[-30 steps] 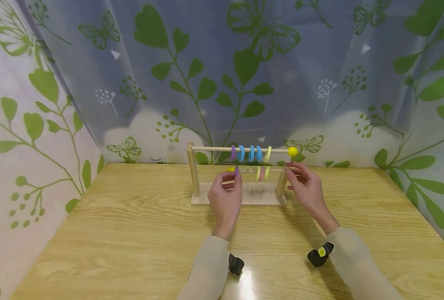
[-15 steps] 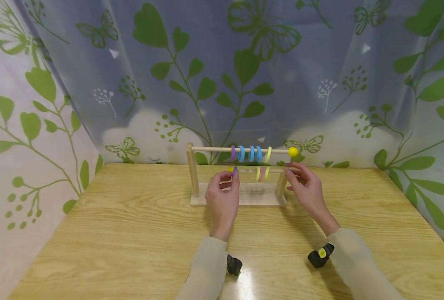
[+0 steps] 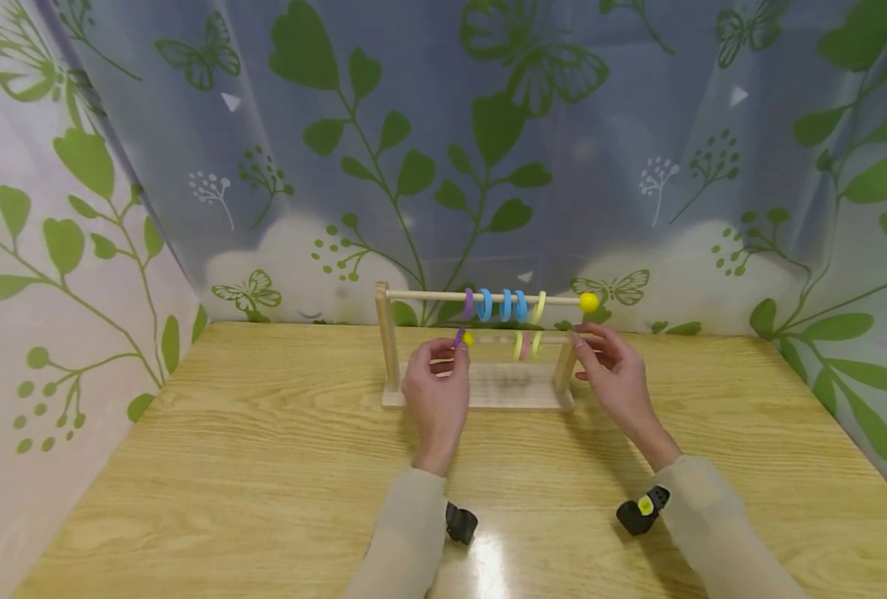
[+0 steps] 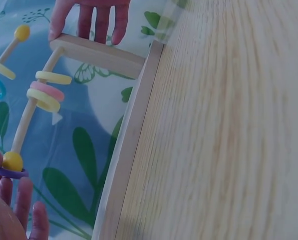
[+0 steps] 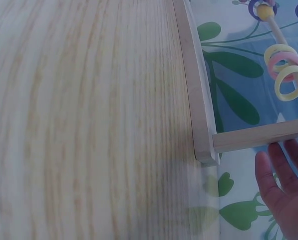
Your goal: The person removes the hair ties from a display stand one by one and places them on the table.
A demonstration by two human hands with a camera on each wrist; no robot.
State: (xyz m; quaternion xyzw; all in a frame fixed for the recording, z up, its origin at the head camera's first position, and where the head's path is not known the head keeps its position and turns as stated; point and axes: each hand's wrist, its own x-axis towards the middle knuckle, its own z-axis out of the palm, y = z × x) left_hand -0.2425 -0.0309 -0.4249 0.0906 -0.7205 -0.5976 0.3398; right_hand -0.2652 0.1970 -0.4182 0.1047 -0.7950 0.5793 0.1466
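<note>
My left hand point(image 3: 438, 387) pinches a purple ring point(image 3: 459, 337) just left of the yellow ball point(image 3: 468, 339) that caps the lower rod. In the left wrist view the purple ring point(image 4: 11, 173) sits at the outer side of the ball point(image 4: 12, 161). Two pale yellow rings and a pink ring point(image 4: 47, 91) hang further along that rod. My right hand point(image 3: 616, 370) holds the top of the wooden rack's right post point(image 3: 566, 366), its fingers point(image 5: 283, 167) extended behind the post in the right wrist view.
The rack's upper rod point(image 3: 421, 295) carries a purple ring point(image 3: 469, 304), several blue rings point(image 3: 507, 305) and a pale yellow ring point(image 3: 538, 307), with a yellow ball point(image 3: 589, 302) at its right end. The rack's base point(image 3: 503, 398) stands on a wooden table point(image 3: 264, 466) before a patterned curtain point(image 3: 428, 125).
My left hand has moved left with the purple ring, which has passed from the right of the yellow ball to its left. The right hand stays on the post.
</note>
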